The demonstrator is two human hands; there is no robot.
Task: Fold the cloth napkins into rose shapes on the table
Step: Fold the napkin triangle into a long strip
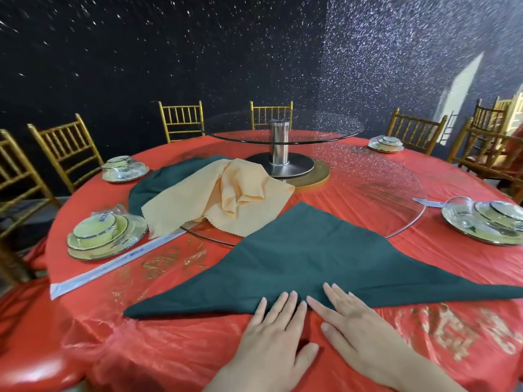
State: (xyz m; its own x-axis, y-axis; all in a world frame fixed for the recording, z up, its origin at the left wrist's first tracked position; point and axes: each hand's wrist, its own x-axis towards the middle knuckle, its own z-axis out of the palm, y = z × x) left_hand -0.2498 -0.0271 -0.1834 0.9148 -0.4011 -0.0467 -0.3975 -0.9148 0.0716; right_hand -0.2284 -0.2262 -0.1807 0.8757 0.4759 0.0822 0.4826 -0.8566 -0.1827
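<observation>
Over on the left, the spare peach napkin [223, 193] lies crumpled on another dark green one [158, 179], both waiting their turn. The napkin in play is the green napkin [305, 264], spread on the red table [169, 349] as a wide triangle, long edge nearest the person and its peak on the rim of the glass turntable [382, 176]. The left hand [271, 332] lies flat, fingers straight, fingertips on that near edge and gripping nothing. Just beside it the right hand [356, 326] is equally flat and empty, pressing the same edge. This looks like smoothing before the roll. To do it well, sweep each palm outward from the middle towards its own tip, so the edge lies crisp and even. The right tip runs out of view, so watch for slack there.
</observation>
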